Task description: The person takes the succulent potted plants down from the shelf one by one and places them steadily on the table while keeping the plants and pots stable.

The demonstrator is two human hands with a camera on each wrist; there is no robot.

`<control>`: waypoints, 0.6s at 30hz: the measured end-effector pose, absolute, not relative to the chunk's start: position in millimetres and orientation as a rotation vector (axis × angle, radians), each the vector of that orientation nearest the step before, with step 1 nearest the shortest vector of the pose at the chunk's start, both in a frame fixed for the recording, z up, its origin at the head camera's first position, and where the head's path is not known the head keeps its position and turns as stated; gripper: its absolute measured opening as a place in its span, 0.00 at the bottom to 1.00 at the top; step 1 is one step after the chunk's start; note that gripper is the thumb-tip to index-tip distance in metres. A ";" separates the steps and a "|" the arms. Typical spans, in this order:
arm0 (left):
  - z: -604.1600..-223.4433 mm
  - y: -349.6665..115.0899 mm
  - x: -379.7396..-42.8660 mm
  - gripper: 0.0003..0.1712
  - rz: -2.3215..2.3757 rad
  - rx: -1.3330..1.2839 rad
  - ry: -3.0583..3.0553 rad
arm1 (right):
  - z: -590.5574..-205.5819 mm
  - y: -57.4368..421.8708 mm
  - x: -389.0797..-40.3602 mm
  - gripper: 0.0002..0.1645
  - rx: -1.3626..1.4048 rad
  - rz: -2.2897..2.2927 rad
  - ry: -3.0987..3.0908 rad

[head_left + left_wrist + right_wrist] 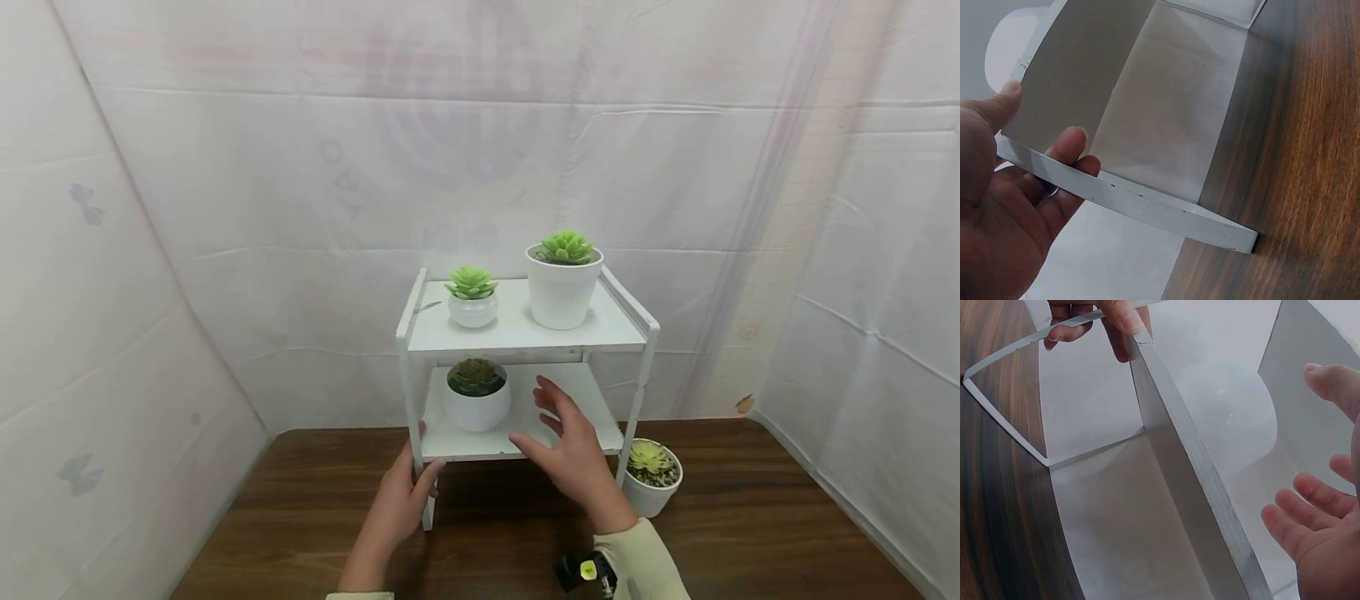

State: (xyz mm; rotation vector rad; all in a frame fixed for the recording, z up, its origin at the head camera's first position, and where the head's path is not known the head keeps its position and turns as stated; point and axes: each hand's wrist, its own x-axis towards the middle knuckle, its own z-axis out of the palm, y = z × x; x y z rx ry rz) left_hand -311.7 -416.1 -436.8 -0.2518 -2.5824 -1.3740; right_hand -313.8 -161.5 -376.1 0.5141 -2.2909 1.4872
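Observation:
A white two-tier shelf (517,337) stands on the wooden table. My left hand (402,497) grips its front left leg at the lower board, with the fingers curled round the leg in the left wrist view. On the lower board (555,383) sits a round white pot (477,412) holding a dark green succulent. My right hand (572,450) hovers by the front of that board, right of the pot, its fingers apart and nothing between them. In the right wrist view a gap separates the right fingers from the white pot (1235,419).
On the upper board stand a small white pot (473,312) and a taller white pot (564,290), each with a bright green succulent. Another potted succulent (651,477) is on the table (735,517) by the front right leg. White sheeting (315,208) hangs behind and at both sides.

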 end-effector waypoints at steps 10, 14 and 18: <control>-436.7 -416.2 -311.9 0.42 -1.384 -0.243 -2.586 | -374.0 -167.3 -321.8 0.51 0.503 1.512 -2.320; -436.6 -416.1 -311.3 0.42 -1.380 -0.249 -2.580 | -374.5 -169.9 -325.6 0.51 0.498 1.531 -2.321; -436.3 -416.4 -310.7 0.42 -1.384 -0.259 -2.570 | -374.6 -172.5 -327.4 0.51 0.495 1.543 -2.322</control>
